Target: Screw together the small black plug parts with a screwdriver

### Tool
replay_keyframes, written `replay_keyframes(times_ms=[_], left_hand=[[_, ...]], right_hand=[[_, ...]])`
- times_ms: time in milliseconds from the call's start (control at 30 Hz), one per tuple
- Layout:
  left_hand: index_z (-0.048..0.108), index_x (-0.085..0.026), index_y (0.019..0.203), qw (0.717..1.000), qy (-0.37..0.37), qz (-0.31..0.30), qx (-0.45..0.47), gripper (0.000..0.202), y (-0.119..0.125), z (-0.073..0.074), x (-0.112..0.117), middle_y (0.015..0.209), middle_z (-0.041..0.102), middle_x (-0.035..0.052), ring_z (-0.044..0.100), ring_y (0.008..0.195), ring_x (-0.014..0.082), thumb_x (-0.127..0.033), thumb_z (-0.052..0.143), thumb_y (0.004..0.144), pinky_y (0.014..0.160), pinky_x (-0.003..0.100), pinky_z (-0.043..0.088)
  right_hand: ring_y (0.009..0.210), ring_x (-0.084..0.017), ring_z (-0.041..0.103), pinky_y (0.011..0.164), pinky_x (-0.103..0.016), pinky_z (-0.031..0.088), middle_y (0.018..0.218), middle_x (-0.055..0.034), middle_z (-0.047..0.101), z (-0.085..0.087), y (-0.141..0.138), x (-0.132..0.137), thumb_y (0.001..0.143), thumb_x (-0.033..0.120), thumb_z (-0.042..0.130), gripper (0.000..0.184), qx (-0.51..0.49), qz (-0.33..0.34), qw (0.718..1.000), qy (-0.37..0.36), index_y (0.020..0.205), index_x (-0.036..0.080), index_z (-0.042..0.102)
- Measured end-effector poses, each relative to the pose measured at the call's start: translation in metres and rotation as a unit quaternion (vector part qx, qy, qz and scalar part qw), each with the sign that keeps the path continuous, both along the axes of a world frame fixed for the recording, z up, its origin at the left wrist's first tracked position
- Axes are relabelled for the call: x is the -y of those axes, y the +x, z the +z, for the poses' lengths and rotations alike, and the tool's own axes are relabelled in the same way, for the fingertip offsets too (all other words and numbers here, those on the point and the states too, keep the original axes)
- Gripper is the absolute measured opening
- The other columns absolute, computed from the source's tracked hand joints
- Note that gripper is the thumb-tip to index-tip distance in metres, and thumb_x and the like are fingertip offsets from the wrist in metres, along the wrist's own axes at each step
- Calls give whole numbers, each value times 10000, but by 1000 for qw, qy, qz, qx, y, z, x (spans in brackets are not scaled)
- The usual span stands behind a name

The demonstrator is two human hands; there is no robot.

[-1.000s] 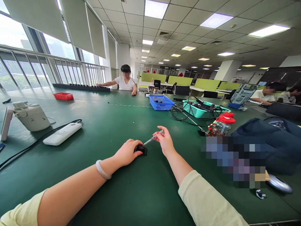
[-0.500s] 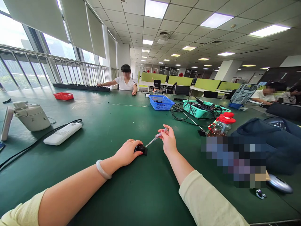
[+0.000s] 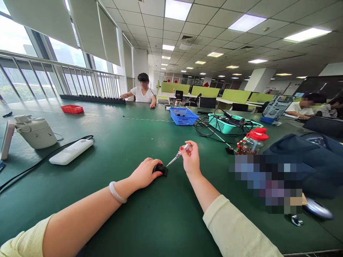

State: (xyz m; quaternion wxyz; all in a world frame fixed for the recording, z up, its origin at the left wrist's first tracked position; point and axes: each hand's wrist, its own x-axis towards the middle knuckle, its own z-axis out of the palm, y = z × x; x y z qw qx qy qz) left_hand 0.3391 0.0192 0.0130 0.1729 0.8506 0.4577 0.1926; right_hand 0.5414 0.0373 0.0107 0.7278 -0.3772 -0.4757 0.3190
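My left hand (image 3: 146, 173) is closed around a small black part (image 3: 161, 169) on the green table and keeps it against the surface. Its kind is too small to tell. In my right hand (image 3: 190, 159) is a screwdriver (image 3: 175, 158) with a clear handle, gripped between thumb and fingers. The slim metal shaft slants down to the left, and its tip meets or nearly meets the right side of the black part. Exact contact at the tip cannot be made out.
Ahead stand a blue basket (image 3: 183, 117) and a green basket (image 3: 227, 125) full of cables. A red-lidded jar (image 3: 253, 142) and a dark bag (image 3: 308, 160) lie right. Left are a white power bank (image 3: 71, 151), a bottle (image 3: 37, 132) and a red tray (image 3: 72, 109). A person (image 3: 143, 93) sits opposite.
The fingers of my right hand have shifted and curled on the screwdriver handle. My left hand and the black part stay put. The person opposite has moved one hand slightly.
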Motion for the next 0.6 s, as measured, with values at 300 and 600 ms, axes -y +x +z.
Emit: replay_keyframes(times_ms=[300,600], left_hand=[[625,-252,1141,1000,-1,-2,-1,308,0,0,0,1101,695,50,548,1150,275,-361,587,856,990,418,456],[617,-254,1138,1000,-9,2,2,302,0,1,2,1106,690,47,542,1144,266,-330,599,847,1000,411,447]], right_hand=[[639,-158,674,743,-387,551,804,27,649,-5,2,-3,797,385,689,340,-10,27,999,15,1034,246,488],[674,-169,686,761,-396,543,840,20,639,-6,2,-2,819,343,654,294,-7,31,999,1,1038,247,481]])
